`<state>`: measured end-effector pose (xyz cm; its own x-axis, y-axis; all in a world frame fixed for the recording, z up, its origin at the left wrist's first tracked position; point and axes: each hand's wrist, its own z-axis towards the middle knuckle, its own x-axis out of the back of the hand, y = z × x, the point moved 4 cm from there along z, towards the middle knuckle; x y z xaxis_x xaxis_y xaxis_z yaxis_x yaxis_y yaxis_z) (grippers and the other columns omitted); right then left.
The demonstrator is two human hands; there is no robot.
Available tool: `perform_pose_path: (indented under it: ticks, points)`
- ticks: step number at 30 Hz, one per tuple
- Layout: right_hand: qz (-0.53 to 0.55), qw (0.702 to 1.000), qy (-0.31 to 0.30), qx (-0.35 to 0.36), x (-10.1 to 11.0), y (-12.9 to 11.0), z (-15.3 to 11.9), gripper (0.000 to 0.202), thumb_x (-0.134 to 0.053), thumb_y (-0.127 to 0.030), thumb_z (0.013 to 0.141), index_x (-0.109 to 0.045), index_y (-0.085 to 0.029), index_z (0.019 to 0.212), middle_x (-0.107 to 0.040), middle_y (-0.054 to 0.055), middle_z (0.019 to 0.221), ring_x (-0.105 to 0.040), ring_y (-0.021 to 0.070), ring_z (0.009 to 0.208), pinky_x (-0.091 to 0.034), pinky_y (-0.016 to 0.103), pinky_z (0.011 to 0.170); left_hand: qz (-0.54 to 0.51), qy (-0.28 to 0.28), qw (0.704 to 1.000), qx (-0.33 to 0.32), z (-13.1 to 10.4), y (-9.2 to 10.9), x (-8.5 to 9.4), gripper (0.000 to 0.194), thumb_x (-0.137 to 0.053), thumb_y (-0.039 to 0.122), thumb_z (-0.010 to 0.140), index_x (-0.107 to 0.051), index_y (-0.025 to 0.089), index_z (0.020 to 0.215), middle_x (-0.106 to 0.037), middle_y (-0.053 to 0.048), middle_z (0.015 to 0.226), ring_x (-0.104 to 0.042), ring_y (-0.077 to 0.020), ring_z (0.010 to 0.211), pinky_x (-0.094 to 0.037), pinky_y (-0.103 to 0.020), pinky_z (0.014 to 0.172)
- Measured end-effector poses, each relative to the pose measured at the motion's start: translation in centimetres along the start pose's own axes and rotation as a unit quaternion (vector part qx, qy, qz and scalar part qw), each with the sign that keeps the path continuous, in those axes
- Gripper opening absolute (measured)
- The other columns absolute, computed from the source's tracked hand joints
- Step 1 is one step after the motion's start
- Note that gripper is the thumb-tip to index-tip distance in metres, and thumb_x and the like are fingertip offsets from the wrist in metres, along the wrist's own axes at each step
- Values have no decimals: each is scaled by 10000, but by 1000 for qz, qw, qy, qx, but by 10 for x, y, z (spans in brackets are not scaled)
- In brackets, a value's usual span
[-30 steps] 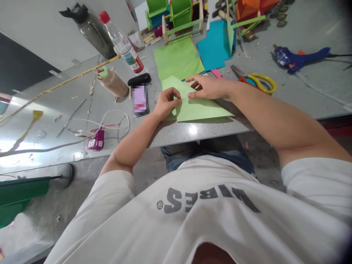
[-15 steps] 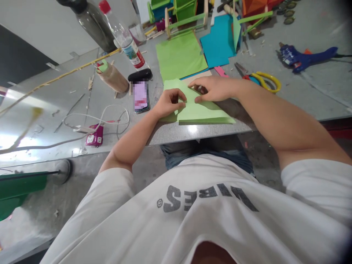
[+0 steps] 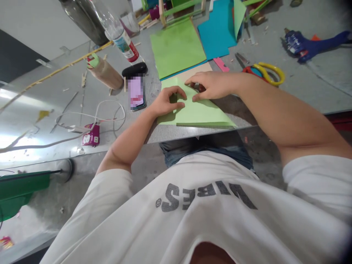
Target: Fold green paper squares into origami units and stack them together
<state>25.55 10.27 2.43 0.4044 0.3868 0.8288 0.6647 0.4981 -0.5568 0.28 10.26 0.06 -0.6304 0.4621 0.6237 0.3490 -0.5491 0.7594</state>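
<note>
Pale green paper (image 3: 203, 112) lies at the front edge of the table, with a folded strip along its near side. My left hand (image 3: 169, 101) rests on its left part, thumb and fingers apart, holding nothing. On the upper right part of the same paper is my right hand (image 3: 207, 86), its fingers spread and curved, nothing between them. The two hands face each other with a small gap. Behind the paper lie a brighter green sheet (image 3: 177, 47), a blue sheet (image 3: 217, 33) and a pink piece (image 3: 221, 65).
Scissors (image 3: 268, 73) and a blue glue gun (image 3: 310, 46) lie on the right. Leftward are a phone (image 3: 136, 91), a black case (image 3: 134, 70), a plastic bottle (image 3: 126, 46), a wrapped cylinder (image 3: 106, 73), and a purple charger (image 3: 91, 135) with a white cable.
The camera view has shifted slightly. My left thumb and fingers are a little farther apart; both hands remain on the pale green paper.
</note>
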Motion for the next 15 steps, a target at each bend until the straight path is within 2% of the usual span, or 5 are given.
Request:
perform_pose_path:
  ticks: [3,6,9,12,15]
  points:
    - [-25,999,-31,-14,1,-7,-5,1010,-787,-723,1039,-583,-192,1873,-710,225,1775,-780,438,1339,-650,595,1171,11,-11,1000,-1,-1,1,-1,465,-954,497,830,-881,226,1201,-878,-79,1164,-726,-251,999,-578,-430,984]
    - [-44,999,-2,12,-1,-6,-12,1118,-791,-829,1004,-507,-287,1940,-588,185,1932,-686,533,1625,-615,666,1342,26,-16,999,13,-2,-1,-2,570,-957,482,823,-851,225,1320,-885,-101,1294,-750,-269,1048,-605,-443,1009]
    - [-48,996,22,78,-8,1,-26,1219,-801,-912,984,-415,-350,1995,-391,111,2086,-432,576,1875,-464,743,1503,51,-9,999,17,-4,-5,-4,673,-979,482,835,-804,233,1435,-859,-131,1460,-784,-319,1233,-627,-483,1146]
    - [-33,993,-20,108,-20,7,-42,1293,-829,-925,969,-356,-349,2026,-216,99,2150,-322,594,1930,-398,799,1533,92,4,996,11,-8,-8,-6,756,-994,523,863,-755,257,1529,-808,-147,1591,-754,-387,1457,-586,-561,1321]
    - [-14,991,-50,125,-26,10,-53,1309,-898,-900,927,-392,-381,2017,-130,74,2165,-327,600,1928,-429,823,1515,125,8,992,23,-12,-7,-8,829,-995,632,897,-716,294,1601,-771,-143,1652,-719,-425,1545,-557,-621,1381]
